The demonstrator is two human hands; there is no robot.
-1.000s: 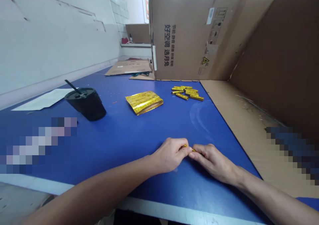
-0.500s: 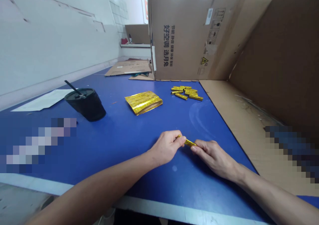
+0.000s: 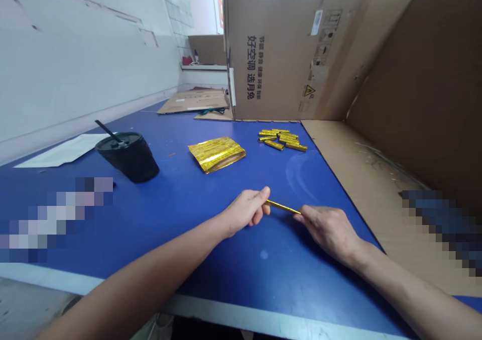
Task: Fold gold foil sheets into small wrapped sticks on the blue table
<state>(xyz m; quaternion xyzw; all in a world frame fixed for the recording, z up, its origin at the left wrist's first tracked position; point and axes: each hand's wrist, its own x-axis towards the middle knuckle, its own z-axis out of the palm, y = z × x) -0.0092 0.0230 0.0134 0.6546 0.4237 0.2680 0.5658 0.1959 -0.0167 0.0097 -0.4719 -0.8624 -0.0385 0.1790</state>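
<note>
A narrow folded piece of gold foil paper [image 3: 283, 207] stretches between my hands, seen edge-on above the blue table. Its left end is pinched by my left hand [image 3: 248, 210], thumb on top and fingers curled beneath. My right hand [image 3: 328, 229] grips the other end, fingers closed around it. Beyond my hands lies a stack of flat gold foil sheets [image 3: 217, 154]. Farther back to the right, several slim gold foil rolls [image 3: 288, 139] rest in a loose pile.
A black cup [image 3: 130, 159] with a straw stands at the left, near a white paper sheet [image 3: 60, 150]. A large cardboard box [image 3: 282, 53] rises at the back, with cardboard [image 3: 354, 179] along the right. Flattened cardboard [image 3: 194, 100] lies at the far end.
The gold foil paper has turned edge-on, with more of it showing between my hands. My left thumb has lifted, and my right hand has rolled over slightly.
</note>
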